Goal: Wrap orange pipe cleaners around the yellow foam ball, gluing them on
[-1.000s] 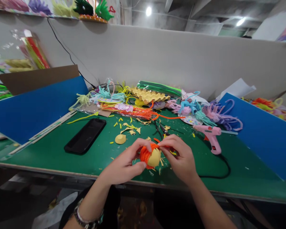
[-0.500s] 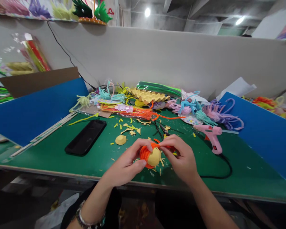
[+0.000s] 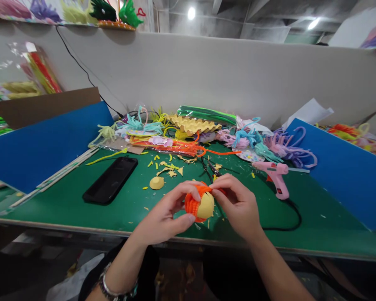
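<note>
Standing here, I see the left hand clasping a pale-yellow rounded form through orange fuzzy strand coiled on its nine-o'clock side. The right hand pinches the strand at about one o'clock, so the form lies toward seven from those fingertips; no long axis stands out.

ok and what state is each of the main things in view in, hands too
Yellow rounded piece: partly wrapped, held
Orange fuzzy strand: wound around that piece
Left hand: fingers closed on the wrapped piece
Right hand: fingers pinching the orange strand
Small pale-yellow domed cup: unwrapped, resting on the green table
Pink plastic glue gun: lying on its side, translucent stick protruding; power unclear
Black rectangular phone-like slab: flat, top dark
White ceiling lights: lit
</note>
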Action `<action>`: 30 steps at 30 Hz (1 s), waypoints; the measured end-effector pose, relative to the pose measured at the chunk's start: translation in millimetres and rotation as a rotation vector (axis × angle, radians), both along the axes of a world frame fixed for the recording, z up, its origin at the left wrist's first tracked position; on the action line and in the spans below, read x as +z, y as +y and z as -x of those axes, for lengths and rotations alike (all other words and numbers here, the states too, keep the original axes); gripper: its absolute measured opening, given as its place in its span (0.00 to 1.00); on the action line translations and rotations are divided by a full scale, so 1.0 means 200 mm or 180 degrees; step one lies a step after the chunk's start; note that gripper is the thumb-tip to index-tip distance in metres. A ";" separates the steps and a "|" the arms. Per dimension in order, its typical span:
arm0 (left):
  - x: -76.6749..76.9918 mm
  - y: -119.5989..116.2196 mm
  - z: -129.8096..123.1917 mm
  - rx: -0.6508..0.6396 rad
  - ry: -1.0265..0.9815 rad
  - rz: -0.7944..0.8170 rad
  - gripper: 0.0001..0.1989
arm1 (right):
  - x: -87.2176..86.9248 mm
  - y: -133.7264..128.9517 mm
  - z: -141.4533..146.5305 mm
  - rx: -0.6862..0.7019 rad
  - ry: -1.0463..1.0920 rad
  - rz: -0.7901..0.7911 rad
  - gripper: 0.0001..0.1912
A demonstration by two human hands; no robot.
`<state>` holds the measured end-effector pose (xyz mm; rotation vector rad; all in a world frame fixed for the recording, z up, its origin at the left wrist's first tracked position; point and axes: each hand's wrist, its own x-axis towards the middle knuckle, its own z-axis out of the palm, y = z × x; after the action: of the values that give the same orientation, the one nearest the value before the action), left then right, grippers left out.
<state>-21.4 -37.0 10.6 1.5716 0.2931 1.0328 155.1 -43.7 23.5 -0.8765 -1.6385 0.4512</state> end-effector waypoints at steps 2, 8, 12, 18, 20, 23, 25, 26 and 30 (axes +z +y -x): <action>0.00 0.00 0.00 -0.0030 -0.0079 0.0018 0.08 | 0.01 -0.01 0.00 0.0089 0.0108 0.0152 0.06; -0.03 0.02 0.02 -0.0120 -0.0568 0.0310 0.10 | -0.01 0.00 0.00 0.0344 0.0771 0.0690 0.09; -0.04 0.02 0.03 -0.0086 -0.0666 0.0427 0.12 | -0.02 0.01 -0.01 0.0488 0.1131 0.0819 0.09; -0.04 0.02 0.04 -0.0057 -0.0655 0.0445 0.11 | -0.01 0.01 -0.02 0.0649 0.1290 0.0734 0.09; -0.04 0.03 0.04 -0.0029 -0.0655 0.0437 0.11 | -0.01 0.00 -0.02 0.0640 0.1310 0.0697 0.09; -0.04 0.03 0.04 -0.0013 -0.0660 0.0393 0.11 | -0.01 0.00 -0.01 0.0623 0.1339 0.0699 0.08; -0.04 0.03 0.04 -0.0013 -0.0661 0.0376 0.11 | 0.00 -0.01 -0.01 0.0628 0.1329 0.0693 0.08; -0.04 0.03 0.04 -0.0012 -0.0659 0.0382 0.11 | 0.00 -0.01 -0.01 0.0637 0.1315 0.0691 0.08; -0.04 0.03 0.04 0.0062 -0.0645 0.0443 0.11 | 0.01 -0.01 -0.01 0.0664 0.1257 0.0679 0.08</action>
<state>-30.2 -30.5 2.3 1.3305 0.2359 1.1523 156.6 -46.5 26.0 -0.7173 -1.3346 0.8990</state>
